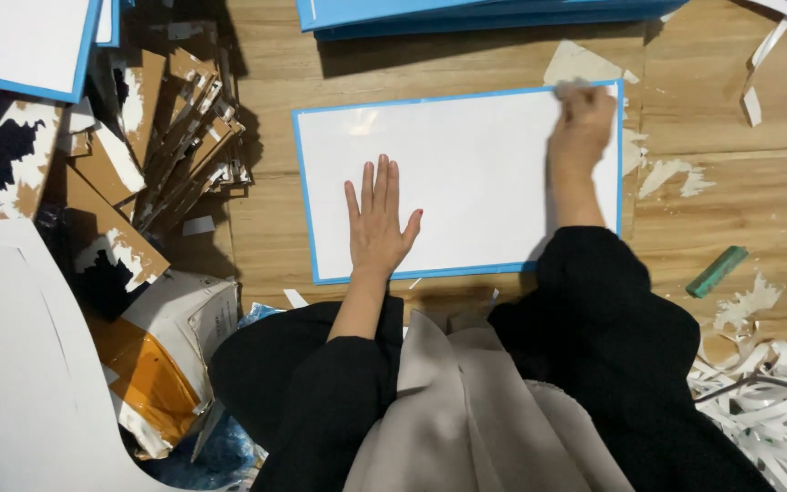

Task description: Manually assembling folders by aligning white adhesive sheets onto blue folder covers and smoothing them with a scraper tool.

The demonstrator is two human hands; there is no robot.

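Note:
A white board with a blue border (466, 155) lies flat on the wooden floor in front of me. My left hand (377, 223) rests flat on its lower middle, fingers spread. My right hand (583, 123) is at the board's top right corner, fingers closed on a small blurred scrap or film edge there. What exactly it grips is not clear.
A stack of blue-edged boards (475, 16) lies at the top. Torn cardboard pieces (175, 128) pile up at the left. A large white sheet (20, 364) sits lower left. Shredded paper strips (767, 401) and a green block (717, 271) lie at the right.

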